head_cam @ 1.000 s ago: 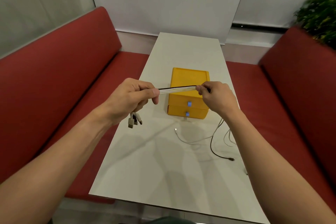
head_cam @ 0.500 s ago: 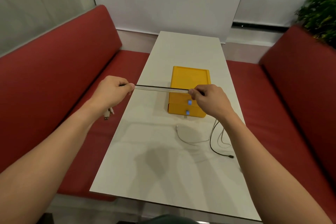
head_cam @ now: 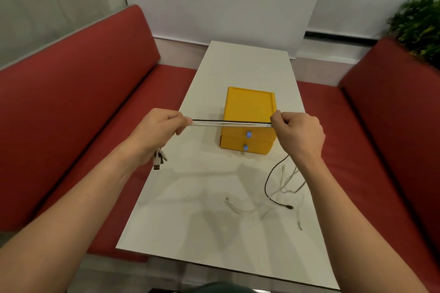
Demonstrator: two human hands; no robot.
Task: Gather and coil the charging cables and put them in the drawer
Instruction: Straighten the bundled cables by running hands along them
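Counter (head_cam: 190, 221) is narrow and runs near to far, with a red bench left (head_cam: 71, 114) and another right (head_cam: 392, 114) against its long edges. The near half is open apart from loose cable tails (head_cam: 288, 181) and a black lead (head_cam: 269, 185) lying near-right, close to the right edge. Yellow drawer unit (head_cam: 250, 107) sits mid-counter, blue pulls facing near, with bare surface beyond it to the far wall. Versus 1 s ago the stretch between the hands is much longer, and the tails have slid nearer on the counter. Left hand (head_cam: 159, 133) hovers at the left edge, grip curled tight on the charging cables (head_cam: 231, 123), USB plugs (head_cam: 158, 160) dangling under it. Right hand (head_cam: 297, 135) is at the unit's near-right corner, thumb and fingers pinching the same bundle. Bundle is taut and level in the air, across the unit's top front edge; can't tell if it touches.
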